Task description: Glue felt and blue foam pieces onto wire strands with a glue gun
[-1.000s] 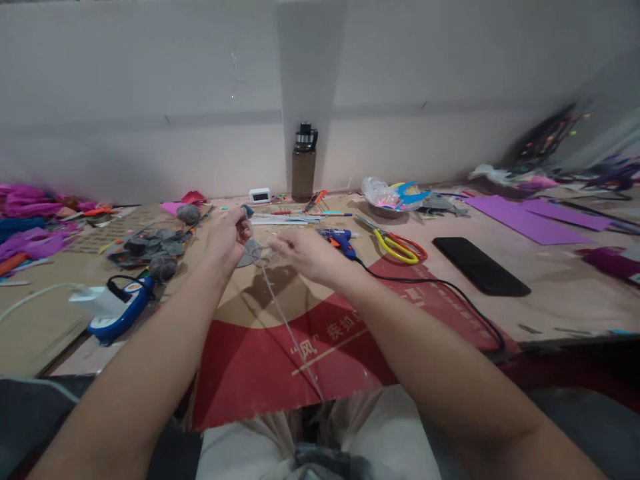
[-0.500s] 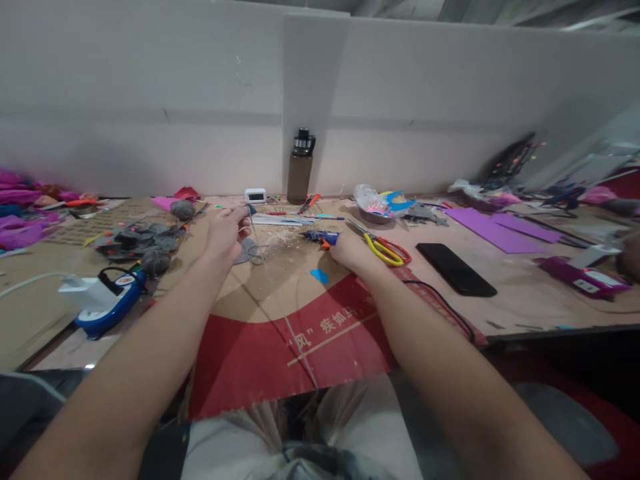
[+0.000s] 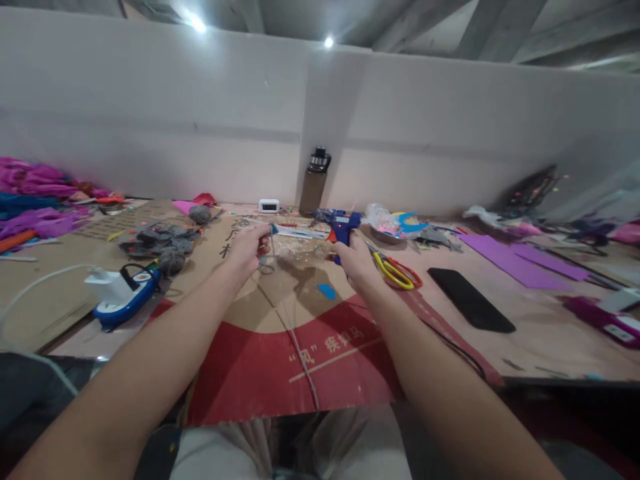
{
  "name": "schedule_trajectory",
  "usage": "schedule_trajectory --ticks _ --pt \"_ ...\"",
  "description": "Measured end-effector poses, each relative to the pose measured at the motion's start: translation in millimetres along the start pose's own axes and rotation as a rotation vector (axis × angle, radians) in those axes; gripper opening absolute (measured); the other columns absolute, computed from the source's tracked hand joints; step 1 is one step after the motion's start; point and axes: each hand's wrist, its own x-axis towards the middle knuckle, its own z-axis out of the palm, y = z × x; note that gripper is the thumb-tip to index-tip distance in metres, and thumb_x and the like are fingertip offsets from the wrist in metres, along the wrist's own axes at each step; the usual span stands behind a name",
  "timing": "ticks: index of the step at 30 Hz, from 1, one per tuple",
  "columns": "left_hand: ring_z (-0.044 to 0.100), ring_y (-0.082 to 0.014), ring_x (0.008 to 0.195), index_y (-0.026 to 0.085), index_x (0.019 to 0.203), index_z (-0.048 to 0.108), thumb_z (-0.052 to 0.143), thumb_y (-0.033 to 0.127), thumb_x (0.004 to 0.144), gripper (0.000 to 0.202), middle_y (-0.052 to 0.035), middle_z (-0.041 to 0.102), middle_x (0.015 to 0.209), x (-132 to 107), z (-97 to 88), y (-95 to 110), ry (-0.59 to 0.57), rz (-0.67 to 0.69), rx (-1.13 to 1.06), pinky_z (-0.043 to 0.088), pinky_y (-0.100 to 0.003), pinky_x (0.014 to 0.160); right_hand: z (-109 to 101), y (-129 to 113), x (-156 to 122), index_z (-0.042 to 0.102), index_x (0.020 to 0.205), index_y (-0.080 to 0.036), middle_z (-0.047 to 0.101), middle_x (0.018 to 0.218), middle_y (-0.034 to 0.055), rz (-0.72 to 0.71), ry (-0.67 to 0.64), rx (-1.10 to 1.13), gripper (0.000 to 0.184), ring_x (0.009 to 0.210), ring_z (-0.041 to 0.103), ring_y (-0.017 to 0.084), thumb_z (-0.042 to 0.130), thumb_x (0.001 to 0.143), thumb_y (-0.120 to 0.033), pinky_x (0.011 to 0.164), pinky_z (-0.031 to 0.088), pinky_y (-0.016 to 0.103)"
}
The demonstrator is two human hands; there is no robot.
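Observation:
My right hand (image 3: 355,257) is closed round the handle of a blue glue gun (image 3: 340,223), raised off the table with its nozzle pointing left. My left hand (image 3: 247,247) is pinched shut on a small grey and blue piece (image 3: 269,230), with a thin grey cord (image 3: 295,347) trailing from it toward my lap. Both hands hover over a brown and red cardboard sheet (image 3: 280,333). A small blue scrap (image 3: 327,291) lies on the cardboard below the right hand.
Yellow and red scissors (image 3: 395,272) and a black phone (image 3: 470,307) lie right of my hand. A dark bottle (image 3: 314,180) stands by the wall. Grey felt balls (image 3: 165,243), a blue charger (image 3: 123,300) and pink cloth (image 3: 30,200) are at left; purple sheets (image 3: 520,257) at right.
My right hand let go of the cord, took the glue gun from the table and lifted it. The left hand stayed closed on its piece. The camera tilted up.

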Motion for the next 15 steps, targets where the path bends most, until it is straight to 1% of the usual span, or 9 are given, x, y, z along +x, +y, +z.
schedule_trajectory --ticks 2,3,6,8,10,15 --pt "0.039 -0.0022 0.042 0.014 0.063 0.054 0.071 0.017 0.058 0.018 0.0055 0.047 0.054 0 -1.1 -2 -0.001 -0.013 -0.005 0.028 -0.013 0.036 5 -12 -9 0.052 0.1 -0.019 0.061 0.085 0.0015 -0.05 -0.031 0.022 0.032 0.066 0.057 0.014 0.05 0.068 -0.025 0.063 0.048 0.028" --pt "0.039 -0.0022 0.042 0.014 0.063 0.054 0.071 0.016 0.058 0.018 0.0055 0.046 0.054 0 -1.4 -2 0.002 -0.013 -0.007 0.029 -0.013 0.036 6 -17 -14 0.052 0.1 -0.018 0.061 0.085 0.0018 -0.08 -0.067 0.008 0.032 0.067 0.057 0.014 0.05 0.069 -0.025 0.064 0.048 0.028" --pt "0.038 -0.002 0.041 0.014 0.062 0.053 0.07 0.015 0.058 0.017 0.0053 0.045 0.054 -2 -0.9 -2 -0.002 -0.023 -0.015 0.029 -0.013 0.036 10 -28 -25 0.055 0.098 -0.017 0.06 0.078 0.0018 -0.158 -0.129 -0.084 0.025 0.065 0.055 0.015 0.049 0.076 -0.027 0.063 0.046 0.029" --pt "0.039 -0.002 0.042 0.013 0.062 0.053 0.07 0.016 0.059 0.017 0.005 0.046 0.054 -5 0.4 0 -0.02 -0.033 -0.015 0.03 -0.013 0.037 12 -30 -30 0.055 0.098 -0.018 0.06 0.077 0.0026 -0.21 -0.151 -0.131 0.024 0.066 0.055 0.016 0.048 0.081 -0.032 0.063 0.045 0.03" --pt "0.039 -0.0018 0.042 0.013 0.063 0.053 0.07 0.015 0.058 0.017 0.0049 0.047 0.055 -7 2.3 1 -0.032 -0.042 -0.018 0.03 -0.013 0.037 15 -29 -31 0.054 0.099 -0.018 0.06 0.08 0.0044 -0.244 -0.169 -0.167 0.025 0.071 0.056 0.018 0.047 0.083 -0.036 0.065 0.045 0.032" --pt "0.038 -0.0014 0.042 0.014 0.061 0.054 0.066 0.009 0.058 0.013 0.0048 0.047 0.055 -9 6.2 2 -0.025 -0.049 -0.016 0.029 -0.012 0.036 13 -30 -32 0.054 0.1 -0.02 0.062 0.082 0.0065 -0.26 -0.182 -0.231 0.024 0.079 0.058 0.022 0.048 0.085 -0.037 0.071 0.047 0.035"
